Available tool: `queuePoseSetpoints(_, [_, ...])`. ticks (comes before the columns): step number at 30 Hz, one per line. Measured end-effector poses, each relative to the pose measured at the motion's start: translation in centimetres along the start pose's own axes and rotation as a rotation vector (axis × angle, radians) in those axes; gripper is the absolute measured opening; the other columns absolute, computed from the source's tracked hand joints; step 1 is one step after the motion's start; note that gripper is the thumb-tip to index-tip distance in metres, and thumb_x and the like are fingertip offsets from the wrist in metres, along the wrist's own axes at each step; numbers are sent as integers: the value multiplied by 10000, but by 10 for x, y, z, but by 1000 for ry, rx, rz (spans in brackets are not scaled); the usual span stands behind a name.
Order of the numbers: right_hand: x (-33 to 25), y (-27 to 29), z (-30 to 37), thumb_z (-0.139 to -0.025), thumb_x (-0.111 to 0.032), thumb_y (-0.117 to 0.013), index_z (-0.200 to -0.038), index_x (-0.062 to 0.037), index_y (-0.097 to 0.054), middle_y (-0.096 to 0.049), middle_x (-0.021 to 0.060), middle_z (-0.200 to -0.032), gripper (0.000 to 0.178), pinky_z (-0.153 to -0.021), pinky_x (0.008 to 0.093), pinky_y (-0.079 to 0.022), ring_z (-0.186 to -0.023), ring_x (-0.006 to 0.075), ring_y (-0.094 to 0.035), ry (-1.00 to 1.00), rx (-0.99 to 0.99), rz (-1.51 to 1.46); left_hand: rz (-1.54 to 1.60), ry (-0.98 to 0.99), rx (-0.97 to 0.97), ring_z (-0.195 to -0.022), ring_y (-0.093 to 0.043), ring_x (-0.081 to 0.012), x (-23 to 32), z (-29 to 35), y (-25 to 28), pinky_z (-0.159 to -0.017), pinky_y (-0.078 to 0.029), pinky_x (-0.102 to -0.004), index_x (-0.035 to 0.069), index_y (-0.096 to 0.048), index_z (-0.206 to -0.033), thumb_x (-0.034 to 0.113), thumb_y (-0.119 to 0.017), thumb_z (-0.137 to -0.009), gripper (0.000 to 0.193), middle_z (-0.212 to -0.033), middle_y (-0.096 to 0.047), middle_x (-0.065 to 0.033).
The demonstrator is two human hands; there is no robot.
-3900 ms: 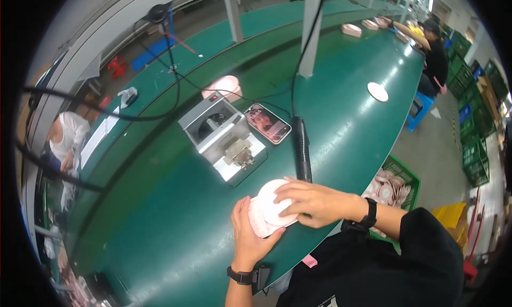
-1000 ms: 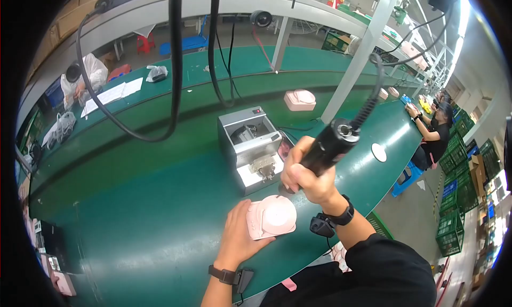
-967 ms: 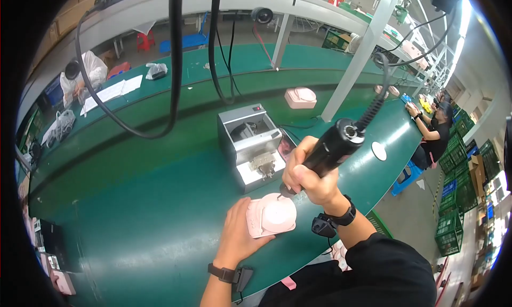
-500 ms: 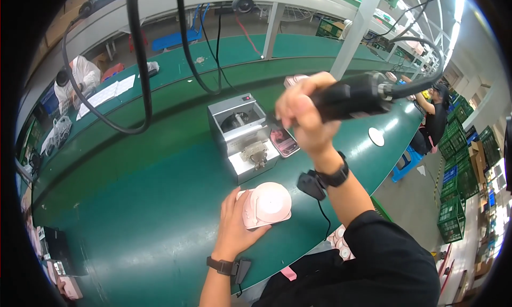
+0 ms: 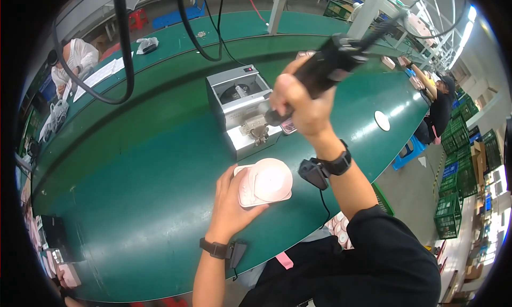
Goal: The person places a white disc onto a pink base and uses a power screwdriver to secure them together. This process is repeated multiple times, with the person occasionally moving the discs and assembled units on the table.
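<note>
My left hand (image 5: 229,203) grips the left side of a pale pink plastic housing (image 5: 272,181) with a round raised disc, resting on the green bench. In my right hand (image 5: 306,107) is a black electric screwdriver (image 5: 329,64), blurred by motion, its cable running off to the upper right. The screwdriver's nose points down and left at the metal front block of a grey screw feeder (image 5: 221,107); whether its tip touches the block I cannot tell. Partly hidden behind my right hand is a small tray (image 5: 288,126) beside the feeder.
Black cables (image 5: 121,45) hang in loops over the bench (image 5: 144,200). A white disc (image 5: 382,121) lies to the right. Pink round parts (image 5: 339,229) sit by my lap. Co-workers sit at the far left and far right; green crates (image 5: 448,216) are stacked beyond.
My right hand has brought the screwdriver down and left to the front of the screw feeder. My left hand still holds the pink housing, now nearer the feeder. The view has shifted slightly.
</note>
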State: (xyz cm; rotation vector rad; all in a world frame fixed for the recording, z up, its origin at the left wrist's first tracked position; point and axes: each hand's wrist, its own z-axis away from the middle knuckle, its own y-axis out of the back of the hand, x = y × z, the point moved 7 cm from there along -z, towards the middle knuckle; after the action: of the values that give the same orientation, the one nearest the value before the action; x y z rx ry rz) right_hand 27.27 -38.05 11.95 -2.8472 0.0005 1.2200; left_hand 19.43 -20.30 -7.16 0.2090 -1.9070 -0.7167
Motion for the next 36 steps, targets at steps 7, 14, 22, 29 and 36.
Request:
queuePoseSetpoints(7, [34, -3, 15, -931, -75, -714, -893, -27, -522, -520, 24, -618, 202, -478, 307, -428, -472, 136, -505, -182, -27, -15, 27, 11, 1, -1377, -436, -422, 3, 2, 0, -1138, -440, -506, 32, -556, -1402, 262, -981, -608, 929, -1490, -465, -207])
queuePoseSetpoints(14, [20, -8, 38, -946, -82, -699, -908, -25, -506, -526, 46, -632, 205, -489, 312, -439, -479, 137, -499, -277, -90, -79, 22, 19, 13, -1367, -440, -418, 0, 1, 2, -1136, -441, -501, 41, -557, -1391, 270, -988, -596, 932, -1497, -455, -194])
queuePoseSetpoints(22, [-11, -7, 78, -942, -88, -692, -914, -36, -447, -532, 66, -653, 252, -529, 314, -472, -515, 136, -519, -230, -183, -94, 21, -5, 22, -1387, -423, -421, 2, 0, 1, -1142, -430, -509, 74, -542, -1415, 223, -987, -597, 943, -1529, -427, -195])
queuePoseSetpoints(29, [-14, -10, 89, -940, -91, -689, -919, -37, -453, -531, 64, -652, 243, -523, 312, -465, -511, 132, -508, -235, -181, -101, -10, -167, 83, -1385, -421, -429, 16, 4, -6, -1158, -357, -541, 107, -648, -1306, 246, -905, -726, 650, -1513, -470, -193])
queuePoseSetpoints(36, [-28, -21, 91, -942, -90, -677, -918, -39, -428, -516, 63, -647, 256, -491, 301, -442, -509, 135, -502, -190, -180, -196, 23, -248, 176, -1323, -510, -367, 27, 7, -8, -1139, -361, -547, 114, -753, -1058, 183, -854, -782, 301, -1359, -619, -120])
